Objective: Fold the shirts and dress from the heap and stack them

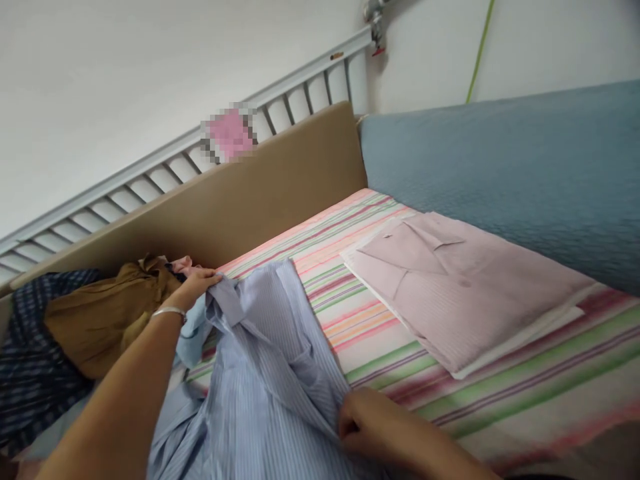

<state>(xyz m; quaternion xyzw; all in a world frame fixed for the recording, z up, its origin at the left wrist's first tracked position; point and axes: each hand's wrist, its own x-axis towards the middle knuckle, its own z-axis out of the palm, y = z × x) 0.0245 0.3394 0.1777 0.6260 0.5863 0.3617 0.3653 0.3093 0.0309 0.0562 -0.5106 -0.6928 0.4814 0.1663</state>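
A blue-and-white striped shirt (pixel 260 373) lies spread in front of me on the striped bedsheet (pixel 345 300), one side partly folded over. My left hand (pixel 203 281), with a silver bangle at the wrist, is closed on the shirt's collar end. Lower on the right, my right hand (pixel 363 421) is curled closed at the shirt's side edge, gripping the cloth there. Its fingertips are partly hidden. To the right rests a folded pale pink shirt (pixel 450 280) on top of some white folded cloth (pixel 530 343).
At left is a heap with a mustard-brown garment (pixel 110 313) and a dark blue checked cloth (pixel 35 347). A tan board (pixel 280 180) edges the bed before a white radiator (pixel 165 175). A blue-covered backrest (pixel 500 160) stands along the far right.
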